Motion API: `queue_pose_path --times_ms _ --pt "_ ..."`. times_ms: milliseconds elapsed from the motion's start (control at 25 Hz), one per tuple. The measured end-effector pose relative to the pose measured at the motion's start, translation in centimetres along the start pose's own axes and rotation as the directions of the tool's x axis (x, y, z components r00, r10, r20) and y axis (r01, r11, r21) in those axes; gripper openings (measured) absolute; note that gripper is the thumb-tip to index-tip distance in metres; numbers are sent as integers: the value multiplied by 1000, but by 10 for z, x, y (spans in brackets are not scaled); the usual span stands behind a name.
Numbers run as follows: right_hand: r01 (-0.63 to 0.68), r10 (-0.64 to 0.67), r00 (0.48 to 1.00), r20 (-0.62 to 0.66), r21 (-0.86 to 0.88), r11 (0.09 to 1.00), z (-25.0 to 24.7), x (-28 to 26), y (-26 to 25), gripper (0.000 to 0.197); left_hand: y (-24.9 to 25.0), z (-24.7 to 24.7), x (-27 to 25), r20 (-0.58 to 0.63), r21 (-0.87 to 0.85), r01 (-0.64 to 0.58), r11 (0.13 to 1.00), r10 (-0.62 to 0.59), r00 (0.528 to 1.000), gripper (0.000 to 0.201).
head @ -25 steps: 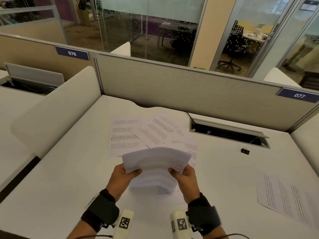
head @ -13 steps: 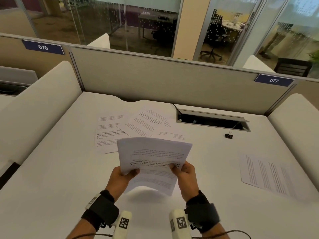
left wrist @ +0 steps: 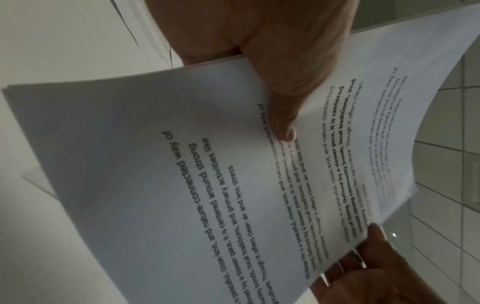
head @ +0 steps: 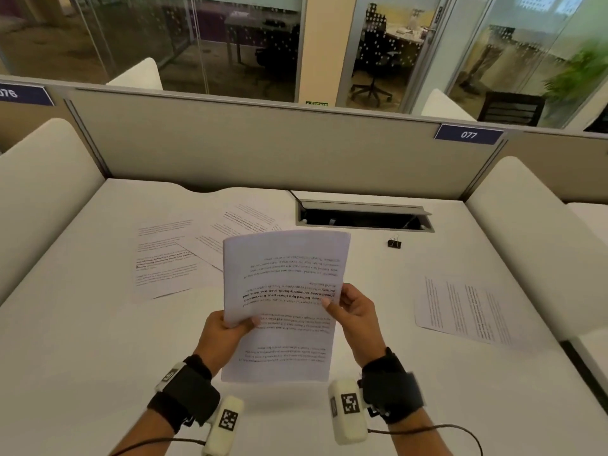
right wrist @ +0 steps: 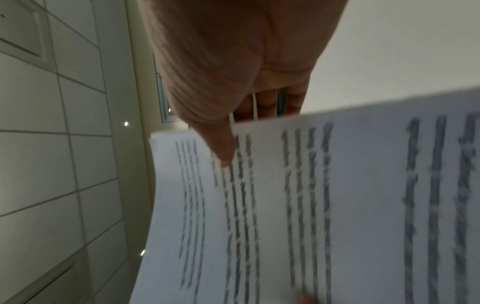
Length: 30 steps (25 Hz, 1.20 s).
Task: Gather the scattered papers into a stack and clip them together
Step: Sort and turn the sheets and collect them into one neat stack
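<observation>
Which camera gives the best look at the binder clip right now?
The head view: the binder clip sits alone on the desk near the cable hatch, untouched. Both wrist views are filled by the held papers and show no clip.

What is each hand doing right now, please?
Left hand: holding the left edge of the sheaf of printed papers, thumb on top.
Right hand: holding the same sheaf's right edge, thumb on top.

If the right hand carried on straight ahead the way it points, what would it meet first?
Probably the held stack of papers that the right hand already pinches; beyond it lie loose sheets on the desk, though depth is unclear.
</observation>
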State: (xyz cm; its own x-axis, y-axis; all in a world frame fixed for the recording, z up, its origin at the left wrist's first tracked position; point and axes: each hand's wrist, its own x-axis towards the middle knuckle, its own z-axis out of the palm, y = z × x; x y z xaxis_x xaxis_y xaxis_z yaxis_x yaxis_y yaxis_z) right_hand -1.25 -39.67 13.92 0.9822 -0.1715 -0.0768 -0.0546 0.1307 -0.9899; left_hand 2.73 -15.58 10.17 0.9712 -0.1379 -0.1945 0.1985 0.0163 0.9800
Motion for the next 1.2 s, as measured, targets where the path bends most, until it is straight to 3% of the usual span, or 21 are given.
queue_pose_path --times_ms 120,400,640,800,840,1080,1200 --pt "-46 33 990 -140 -92 995 -53 10 20 27 -4 18 1 -34 -1 25 1000 -25 999 13" --pt "-378 240 892 -384 -338 862 -193 28 72 64 1 32 -2 -142 28 70 997 -65 988 15" --pt "-502 229 847 -481 -579 642 -256 43 114 78 2 33 -12 -253 29 87 996 -77 964 15" --pt "-515 259 854 -451 -805 294 -250 45 125 80 0 29 -27 -350 14 99 995 -88 933 11" --pt "-498 268 860 -435 -831 247 -243 46 125 81 -1 26 -33 -379 9 105 994 -93 921 10" --pt "-303 363 899 -245 -947 110 -175 45 123 87 -5 6 -63 -537 -34 104 994 -106 837 10" --pt "-179 413 902 -126 -980 92 -132 38 121 88 -4 0 -75 -590 -63 93 994 -113 800 11"
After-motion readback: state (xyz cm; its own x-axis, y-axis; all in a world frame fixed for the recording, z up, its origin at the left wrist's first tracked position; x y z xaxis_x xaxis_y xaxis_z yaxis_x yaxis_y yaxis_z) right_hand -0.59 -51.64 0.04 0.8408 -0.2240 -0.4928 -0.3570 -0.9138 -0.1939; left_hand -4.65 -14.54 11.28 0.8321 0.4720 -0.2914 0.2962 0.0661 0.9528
